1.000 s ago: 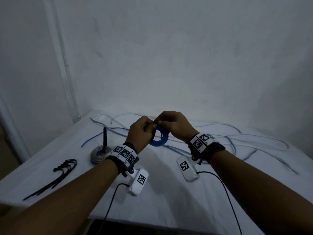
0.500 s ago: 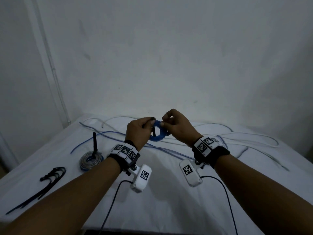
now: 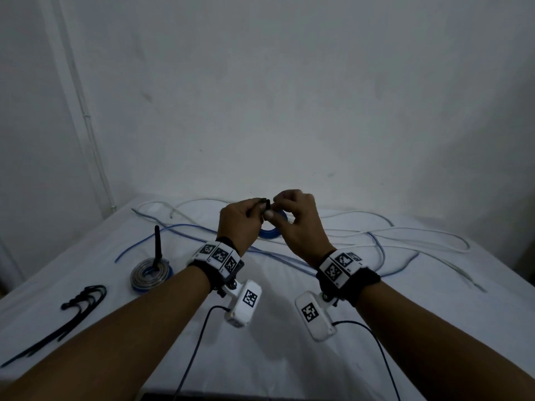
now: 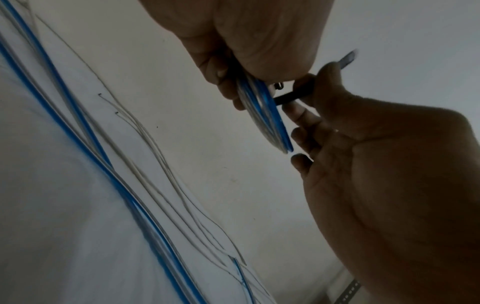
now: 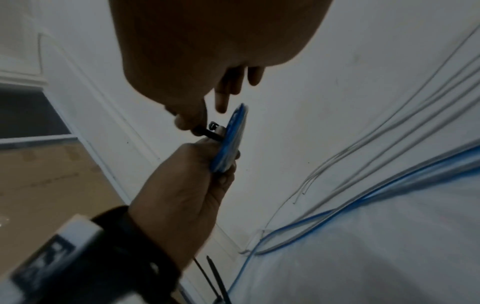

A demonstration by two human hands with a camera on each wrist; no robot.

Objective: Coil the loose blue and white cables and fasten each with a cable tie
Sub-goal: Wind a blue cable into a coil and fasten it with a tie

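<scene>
i see a small blue cable coil [image 3: 270, 231] held up above the white-covered counter [image 3: 289, 357], at the middle far side, between both hands. it is a flat, tight ring, blue with pale translucent turns showing on its edge in the left wrist view. my left hand [image 3: 238, 222] pinches the strap of a black cable tie [image 4: 291, 96] that passes around the coil. my right hand [image 3: 295, 219] has its fingers curled around the coil's top edge. loose blue and white cables [image 3: 390, 238] lie spread on the counter beyond and to the right. to the left sits an already tied coil [image 3: 150, 273], its tie tail upright, and further near left a bunch of spare black cable ties [image 3: 75, 311].
</scene>
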